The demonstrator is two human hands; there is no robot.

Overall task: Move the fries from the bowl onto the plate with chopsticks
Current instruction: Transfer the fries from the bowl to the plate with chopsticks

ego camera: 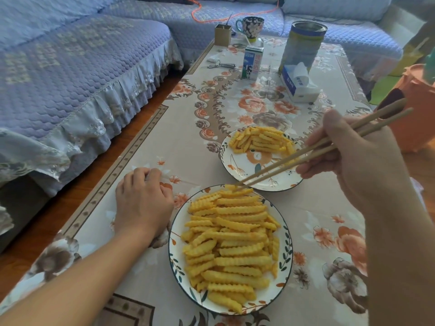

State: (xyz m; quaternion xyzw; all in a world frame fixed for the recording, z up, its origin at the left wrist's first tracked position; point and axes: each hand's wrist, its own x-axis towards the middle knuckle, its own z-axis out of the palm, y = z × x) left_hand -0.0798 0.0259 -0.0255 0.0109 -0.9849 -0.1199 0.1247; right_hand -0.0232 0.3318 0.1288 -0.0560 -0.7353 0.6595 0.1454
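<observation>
A near floral dish point(175, 252) is heaped with crinkle-cut fries point(233, 243). Beyond it to the right stands a second floral dish point(237, 170) with a smaller pile of fries point(261, 140) at its far side. My right hand point(353, 161) grips a pair of wooden chopsticks point(294, 158). Their tips touch a fry at the far edge of the near heap. My left hand point(141, 201) rests on the tablecloth just left of the near dish, fingers loosely curled and holding nothing.
Farther along the floral tablecloth point(317, 231) stand a milk carton point(253, 63), a tissue pack point(299, 84), a tall tin point(301, 45), a mug point(251, 27) and a small box point(222, 35). A blue sofa point(70, 78) runs along the left. An orange container point(421, 109) sits at the right.
</observation>
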